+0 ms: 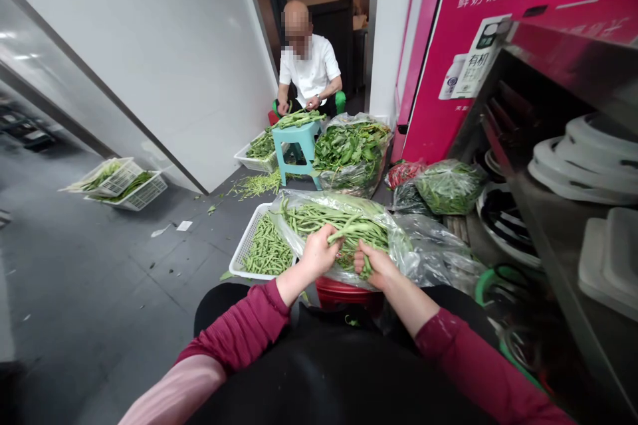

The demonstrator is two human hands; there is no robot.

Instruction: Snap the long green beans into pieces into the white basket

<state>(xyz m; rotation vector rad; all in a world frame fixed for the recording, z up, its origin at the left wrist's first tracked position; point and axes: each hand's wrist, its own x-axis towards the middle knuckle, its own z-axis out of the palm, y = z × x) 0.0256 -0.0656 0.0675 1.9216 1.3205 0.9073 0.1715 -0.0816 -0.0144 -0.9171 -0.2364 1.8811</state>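
Observation:
Closed around several green beans (pixel 343 231), my left hand (pixel 319 254) is over the near side of a clear plastic bag. Long green beans (pixel 319 218) fill this bag (pixel 399 229), which rests on something red (pixel 343 292). My right hand (pixel 375 264) is closed too, with bean pieces (pixel 367 268) showing below its fingers. A white plastic basket (pixel 240 254) stands left of the bag. Short bean pieces (pixel 269 246) lie in it.
A person (pixel 310 70) sits opposite, hands at greens on a blue stool (pixel 279 149). Bagged leafy greens (pixel 349 149) stand beside it. Two white baskets (pixel 144 196) sit at left on the floor. A metal shelf (pixel 558 265) with lids is at right.

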